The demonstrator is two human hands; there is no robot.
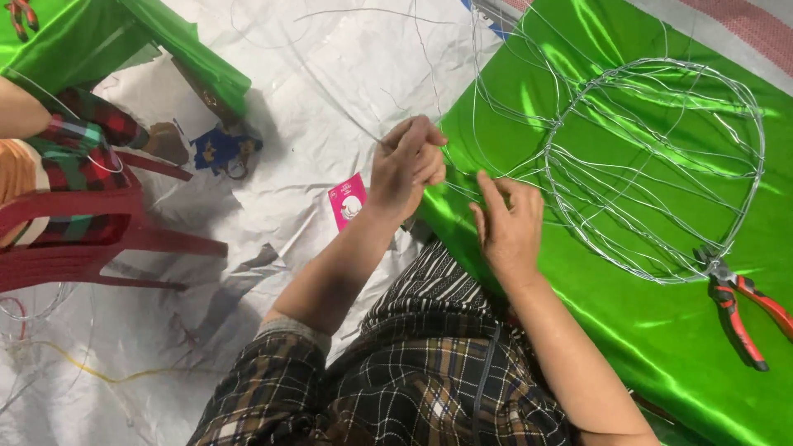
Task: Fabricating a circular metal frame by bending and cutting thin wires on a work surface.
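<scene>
My left hand [406, 165] is pinched on a thin silver wire [330, 103] that runs up and to the left over the white sheet. My right hand [508, 223] rests with curled fingers on the edge of the shiny green cloth [661, 330], touching wire strands there. A round frame of bent silver wire [743, 91] lies on the cloth to the right of both hands, with loose strands trailing toward them. Red-handled pliers [739, 306] lie at the frame's lower right rim.
A white plastic sheet [347, 49] covers the floor. A small pink packet [347, 201] lies by my left wrist. At the left another person sits on a red plastic chair [91, 239], beside a second green-covered surface [74, 41]. Loose wires and a yellow cord [99, 373] lie lower left.
</scene>
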